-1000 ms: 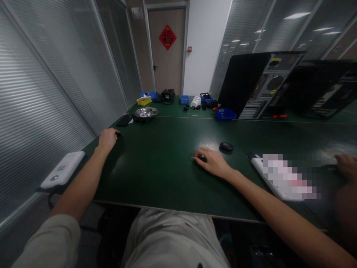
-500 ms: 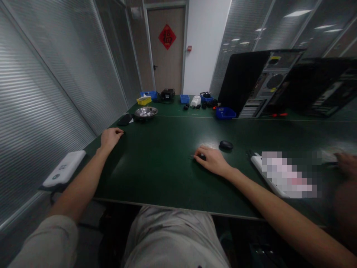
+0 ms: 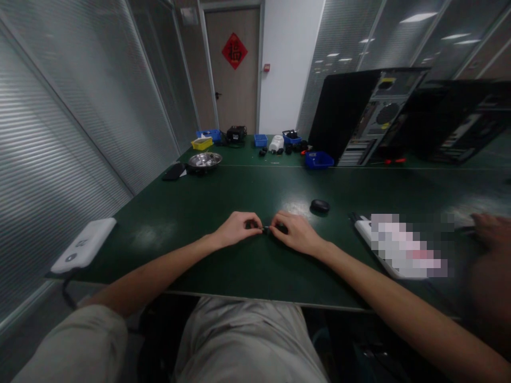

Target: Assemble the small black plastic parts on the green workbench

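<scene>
Over the middle of the green table [image 3: 223, 194], my left hand [image 3: 238, 229] and my right hand [image 3: 294, 231] almost meet at the fingertips. A small thin metallic piece [image 3: 266, 228] shows between them, too small to identify. The thumb and fingers of my right hand are pinched on it. My left hand is also in a pinch at its left end; what it holds there is hidden. A black computer mouse [image 3: 320, 206] lies just beyond my right hand.
At the back left are a metal bowl [image 3: 205, 160], a black flat object [image 3: 174, 171] and a yellow bin [image 3: 202, 143]. Blue bins [image 3: 319, 160] and computer cases [image 3: 347, 111] stand at the back. White devices lie left [image 3: 84, 246] and right [image 3: 385, 247]; another person's hand [image 3: 493, 230] is far right.
My left hand has moved from the table's left side, near the bowl, right to the fingertips of my right hand. My right hand has hardly moved. The view has shifted slightly.
</scene>
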Motion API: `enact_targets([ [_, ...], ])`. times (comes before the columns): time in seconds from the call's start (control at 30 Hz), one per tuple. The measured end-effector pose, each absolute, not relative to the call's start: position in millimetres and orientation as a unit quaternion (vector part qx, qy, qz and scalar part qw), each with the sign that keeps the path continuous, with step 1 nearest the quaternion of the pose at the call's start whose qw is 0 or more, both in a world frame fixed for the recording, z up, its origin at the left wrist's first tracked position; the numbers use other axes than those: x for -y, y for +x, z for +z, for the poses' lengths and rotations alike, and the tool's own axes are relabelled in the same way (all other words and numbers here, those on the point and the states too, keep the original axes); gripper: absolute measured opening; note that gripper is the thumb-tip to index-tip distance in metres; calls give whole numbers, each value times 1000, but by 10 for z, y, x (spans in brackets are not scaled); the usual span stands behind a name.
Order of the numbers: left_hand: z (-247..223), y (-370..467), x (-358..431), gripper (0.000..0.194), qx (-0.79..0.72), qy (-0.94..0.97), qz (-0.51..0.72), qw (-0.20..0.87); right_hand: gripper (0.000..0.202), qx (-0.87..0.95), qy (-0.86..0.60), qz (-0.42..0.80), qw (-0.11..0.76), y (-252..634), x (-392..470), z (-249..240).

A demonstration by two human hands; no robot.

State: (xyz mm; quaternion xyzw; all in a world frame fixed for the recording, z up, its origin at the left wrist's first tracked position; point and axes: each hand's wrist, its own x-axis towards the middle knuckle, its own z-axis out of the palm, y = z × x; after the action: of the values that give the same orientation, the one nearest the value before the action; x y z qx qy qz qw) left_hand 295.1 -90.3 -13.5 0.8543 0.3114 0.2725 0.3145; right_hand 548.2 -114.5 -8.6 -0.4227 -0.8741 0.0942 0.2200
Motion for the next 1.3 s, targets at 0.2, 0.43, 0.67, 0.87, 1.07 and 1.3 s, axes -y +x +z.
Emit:
enact_targets([
  [0.2,-150,2873,869,25,-323,851,270,315,12,874,-427,89,215,5497,1125,-104],
  [0.43,-177,2876,889,23,-311,861,276,294,13,875,-431,85,204,5485,1153,-64],
  [0.67,-160,2866,893,23,-308,863,275,290,9,877,-429,83,202,5483,1138,-78],
  [0.87,-160,2859,890,23,-304,865,273,292,11,876,-435,77,193,5470,1160,-71],
  [1.07,-162,2844,880,23,-287,866,277,301,14,876,-426,90,207,5460,1154,-126],
  [1.3,-175,2847,892,22,-284,865,284,299,15,881,-421,86,197,5434,1169,-109],
])
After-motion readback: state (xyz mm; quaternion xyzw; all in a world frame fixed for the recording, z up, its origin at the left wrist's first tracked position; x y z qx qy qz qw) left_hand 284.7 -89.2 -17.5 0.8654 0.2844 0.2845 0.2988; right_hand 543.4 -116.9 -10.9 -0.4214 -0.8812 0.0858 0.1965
